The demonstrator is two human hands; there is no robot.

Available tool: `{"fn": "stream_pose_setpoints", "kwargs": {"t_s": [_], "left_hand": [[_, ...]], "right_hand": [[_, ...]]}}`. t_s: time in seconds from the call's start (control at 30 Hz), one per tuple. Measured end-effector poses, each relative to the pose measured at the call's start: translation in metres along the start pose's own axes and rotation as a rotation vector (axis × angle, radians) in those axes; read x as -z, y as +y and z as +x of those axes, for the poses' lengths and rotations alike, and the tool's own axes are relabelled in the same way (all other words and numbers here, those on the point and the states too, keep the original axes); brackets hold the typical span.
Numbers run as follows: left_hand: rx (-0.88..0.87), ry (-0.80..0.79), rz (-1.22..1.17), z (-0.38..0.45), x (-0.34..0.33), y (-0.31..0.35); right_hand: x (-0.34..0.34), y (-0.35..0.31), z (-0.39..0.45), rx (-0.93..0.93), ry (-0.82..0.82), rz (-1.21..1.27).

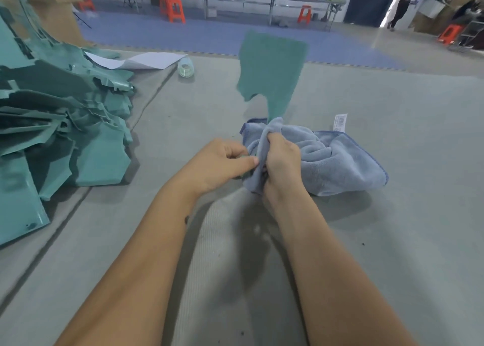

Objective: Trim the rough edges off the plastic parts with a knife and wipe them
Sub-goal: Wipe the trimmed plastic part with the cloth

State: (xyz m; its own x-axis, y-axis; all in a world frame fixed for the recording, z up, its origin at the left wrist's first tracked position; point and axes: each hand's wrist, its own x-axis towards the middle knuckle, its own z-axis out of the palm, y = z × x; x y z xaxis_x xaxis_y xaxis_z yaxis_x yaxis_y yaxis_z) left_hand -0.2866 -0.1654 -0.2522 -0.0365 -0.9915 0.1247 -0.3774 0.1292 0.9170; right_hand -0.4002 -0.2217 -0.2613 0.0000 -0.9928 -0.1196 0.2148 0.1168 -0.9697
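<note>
We hold a flat teal plastic part upright above our grip, its lower end wrapped in blue cloth.

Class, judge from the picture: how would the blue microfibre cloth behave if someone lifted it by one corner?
The blue microfibre cloth would probably hang limp: it lies crumpled in soft folds on the grey mat. It likely weighs little, since the right hand bunches it easily. Its fuzzy pile suggests it would grip, not slip.

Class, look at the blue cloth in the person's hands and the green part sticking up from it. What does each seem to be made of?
Cloth: soft, fluffy fabric, probably microfibre; it bunches in folds and has a stitched edge. Green part: stiff plastic, matt; a flat sheet standing upright unbent, with cut-out edges.
</note>
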Motion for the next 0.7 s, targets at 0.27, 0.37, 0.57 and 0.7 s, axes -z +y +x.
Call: {"fn": "stream_pose_setpoints", "kwargs": {"t_s": [0.27,0.37,0.57,0.7], "left_hand": [[0.115,-0.320,-0.075,-0.019,0.026,0.010],[0.122,-0.331,-0.078,-0.020,0.029,0.012],[0.159,-0.416,0.047,-0.020,0.024,0.012],[0.267,-0.259,-0.055,-0.015,0.010,0.010]], "right_hand": [[0.005,0.002,0.006,0.140,-0.100,-0.012],[0.001,0.007,0.005,0.143,-0.191,-0.092],[0.004,0.009,0.001,0.124,-0.220,-0.139],[0.000,0.012,-0.007,0.133,-0.187,-0.065]]}}
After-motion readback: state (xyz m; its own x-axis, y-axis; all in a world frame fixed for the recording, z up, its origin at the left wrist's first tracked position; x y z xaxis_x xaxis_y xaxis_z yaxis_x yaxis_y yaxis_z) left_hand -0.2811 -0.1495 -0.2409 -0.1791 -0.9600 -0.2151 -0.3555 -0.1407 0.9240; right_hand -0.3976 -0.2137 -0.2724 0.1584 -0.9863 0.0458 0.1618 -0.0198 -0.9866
